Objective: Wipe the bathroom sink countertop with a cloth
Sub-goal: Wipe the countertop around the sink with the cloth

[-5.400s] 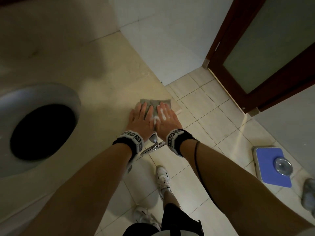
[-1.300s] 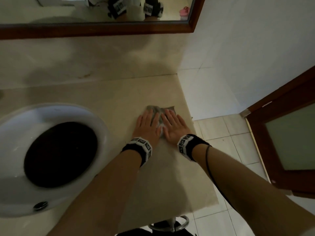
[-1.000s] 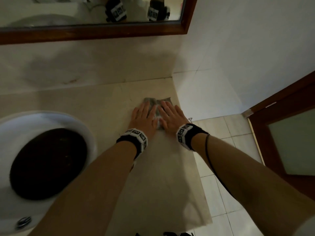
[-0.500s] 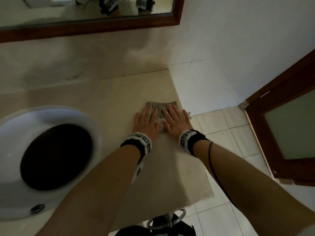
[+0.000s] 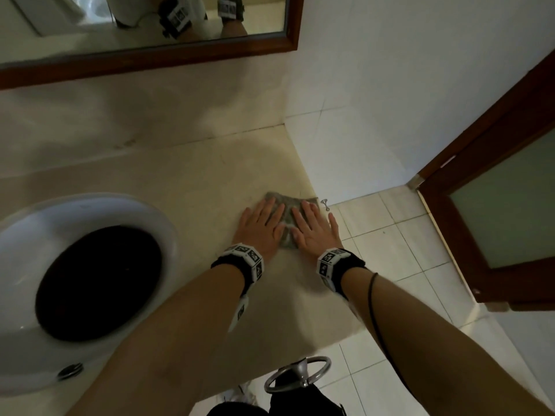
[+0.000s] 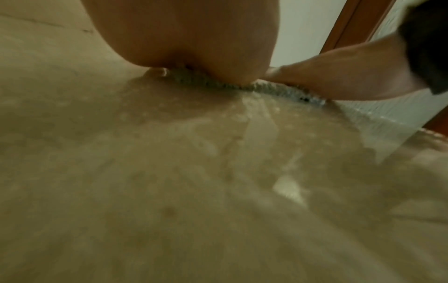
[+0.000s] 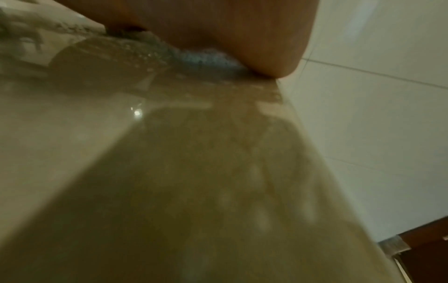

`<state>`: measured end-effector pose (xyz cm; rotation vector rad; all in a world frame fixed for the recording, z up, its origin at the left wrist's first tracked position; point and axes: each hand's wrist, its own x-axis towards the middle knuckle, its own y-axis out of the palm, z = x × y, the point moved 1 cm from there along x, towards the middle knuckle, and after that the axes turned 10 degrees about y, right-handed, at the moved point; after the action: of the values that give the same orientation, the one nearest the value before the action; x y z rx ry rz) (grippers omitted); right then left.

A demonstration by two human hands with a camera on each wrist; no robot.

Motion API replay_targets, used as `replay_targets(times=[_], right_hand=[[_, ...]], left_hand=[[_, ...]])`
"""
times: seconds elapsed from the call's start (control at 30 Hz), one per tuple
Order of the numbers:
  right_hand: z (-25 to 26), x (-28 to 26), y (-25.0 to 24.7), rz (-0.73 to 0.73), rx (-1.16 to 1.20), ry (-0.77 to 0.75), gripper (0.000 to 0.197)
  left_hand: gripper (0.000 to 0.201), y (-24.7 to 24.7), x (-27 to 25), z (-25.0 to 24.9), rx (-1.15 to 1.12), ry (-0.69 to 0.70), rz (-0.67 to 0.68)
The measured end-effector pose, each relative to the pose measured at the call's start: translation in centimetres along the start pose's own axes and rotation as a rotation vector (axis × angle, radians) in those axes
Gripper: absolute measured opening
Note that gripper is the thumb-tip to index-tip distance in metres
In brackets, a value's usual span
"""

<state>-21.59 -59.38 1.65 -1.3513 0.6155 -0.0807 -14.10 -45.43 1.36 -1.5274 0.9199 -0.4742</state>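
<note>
Here, both hands lie flat, side by side, on a grey cloth at the right edge of the tabletop.

The left hand (image 5: 261,226) and right hand (image 5: 315,228) press down with fingers straight and spread, covering most of the cloth (image 5: 288,205), whose far edge shows beyond the fingertips. From the left wrist view the cloth's (image 6: 278,91) near hem peeks out under both palms, and wet streaks shine on the tabletop (image 6: 218,172) in front of it, which the head view does not show. Only the head view takes in the white sink (image 5: 168,235) to the left, its bowl dark, the mirror (image 5: 150,31) above, and the tiled floor (image 5: 390,235) and door (image 5: 495,205) to the right.
</note>
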Motion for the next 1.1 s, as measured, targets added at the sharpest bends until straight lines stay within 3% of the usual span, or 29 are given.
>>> replay_targets(times=[0.73,1.1], right_hand=[[1.4,19.6,-7.0,-0.043,0.103,-0.261,0.059],[2.6,22.5,-8.3,-0.058,-0.026,-0.276,0.058]], left_hand=[[0.055,-4.5,15.5,5.7,-0.037,-0.19,-0.079],[0.056,-4.6,17.1,7.4,-0.051,-0.231,-0.109]])
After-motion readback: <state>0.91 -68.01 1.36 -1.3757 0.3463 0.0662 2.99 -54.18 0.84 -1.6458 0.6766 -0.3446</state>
